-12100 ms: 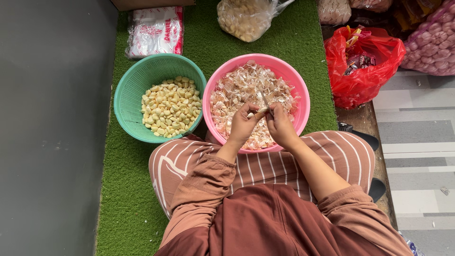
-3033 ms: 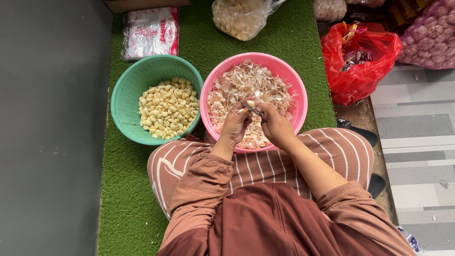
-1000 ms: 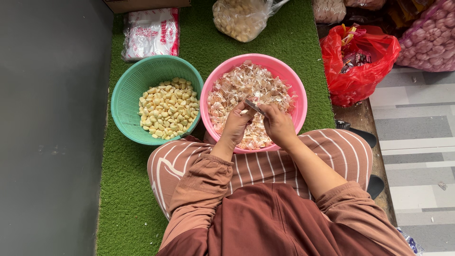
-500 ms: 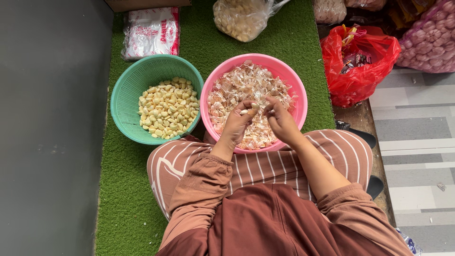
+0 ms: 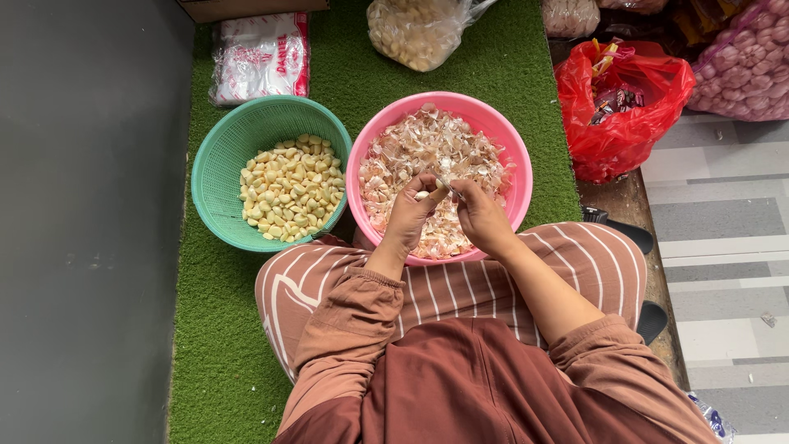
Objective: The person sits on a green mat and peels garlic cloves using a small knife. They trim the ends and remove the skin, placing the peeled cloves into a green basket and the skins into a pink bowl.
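Both my hands meet over the near half of a pink bowl (image 5: 509, 144) heaped with papery garlic skins (image 5: 427, 148). My left hand (image 5: 411, 215) pinches a small pale garlic clove (image 5: 422, 195) between thumb and fingers. My right hand (image 5: 481, 215) grips a small knife (image 5: 448, 187) whose tip touches the clove. To the left stands a green basket (image 5: 226, 156) holding several peeled yellowish cloves (image 5: 289, 187). I sit cross-legged in striped trousers on a green turf mat (image 5: 214, 345).
A clear bag of garlic (image 5: 415, 31) and a white printed packet (image 5: 259, 56) lie behind the bowls. A red plastic bag (image 5: 622, 103) and a pink net sack of garlic (image 5: 748, 70) sit at right. A dark grey floor (image 5: 82, 247) runs along the left.
My hands have drawn close together again over the pink bowl after being slightly apart half a second ago. The bowls and bags have stayed put.
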